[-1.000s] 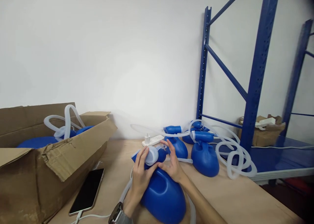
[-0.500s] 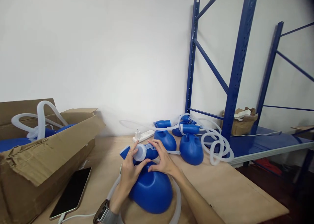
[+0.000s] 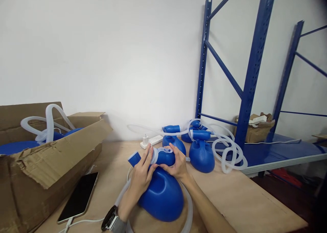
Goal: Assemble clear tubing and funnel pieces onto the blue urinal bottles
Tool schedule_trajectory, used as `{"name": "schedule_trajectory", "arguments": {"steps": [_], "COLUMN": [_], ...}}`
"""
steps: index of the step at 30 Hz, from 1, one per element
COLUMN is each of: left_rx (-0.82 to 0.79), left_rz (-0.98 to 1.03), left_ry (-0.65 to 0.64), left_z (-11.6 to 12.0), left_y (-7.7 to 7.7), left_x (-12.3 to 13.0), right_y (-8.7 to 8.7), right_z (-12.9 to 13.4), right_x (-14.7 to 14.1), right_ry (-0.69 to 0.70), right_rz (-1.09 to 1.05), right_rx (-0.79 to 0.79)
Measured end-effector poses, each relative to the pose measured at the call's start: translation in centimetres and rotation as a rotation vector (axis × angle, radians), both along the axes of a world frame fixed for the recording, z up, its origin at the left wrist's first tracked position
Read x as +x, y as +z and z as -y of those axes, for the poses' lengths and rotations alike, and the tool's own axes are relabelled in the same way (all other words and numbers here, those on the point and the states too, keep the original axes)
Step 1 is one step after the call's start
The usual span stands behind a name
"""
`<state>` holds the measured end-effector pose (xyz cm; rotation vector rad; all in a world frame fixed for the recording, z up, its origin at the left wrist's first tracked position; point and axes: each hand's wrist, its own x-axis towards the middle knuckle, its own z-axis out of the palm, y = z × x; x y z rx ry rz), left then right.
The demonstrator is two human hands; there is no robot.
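One head-worn camera looks forward and down from the near side of the tabletop [image 3: 237, 195], close above, facing its far edge and the wall [image 3: 114, 56].

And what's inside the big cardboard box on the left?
Inside the box, blue plastic pieces and looped whitish tubing show, the tubing rising above it. The near side covers whatever lies lower.

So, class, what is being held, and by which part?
The bottle, by its top: left hand at the white cap, right hand at the other end.
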<state>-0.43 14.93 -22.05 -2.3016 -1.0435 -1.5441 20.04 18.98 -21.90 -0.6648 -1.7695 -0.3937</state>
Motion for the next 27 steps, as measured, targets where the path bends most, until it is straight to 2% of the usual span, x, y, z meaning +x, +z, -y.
{"name": "schedule_trajectory", "arguments": {"steps": [5,15,20,23,27], "left_rx": [0.063,0.06,0.015,0.029,0.025], "left_rz": [-0.042,-0.043,-0.078,-0.067,-0.252], "left_ry": [0.003,-0.008,-0.049,0.005,0.012], "left_z": [-0.3,0.2,0.3,-0.2,-1.2], "left_y": [-0.1,0.3,2.5,4.3,6.3], "left_x": [0.1,0.9,1.4,2.6,2.7], "right_y": [0.1,-0.8,-1.1,-1.1,-1.3], "right_z": [0.0,-0.2,-0.8,-1.1,-1.3], "right_x": [0.0,0.1,0.4,0.4,0.6], "right_ry": [-0.036,-0.095,-0.12,-0.093,-0.084], "right_rz": [-0.001,-0.057,-0.077,-0.045,-0.054], "right_rx": [-0.055,0.027,0.019,0.025,0.033]}}
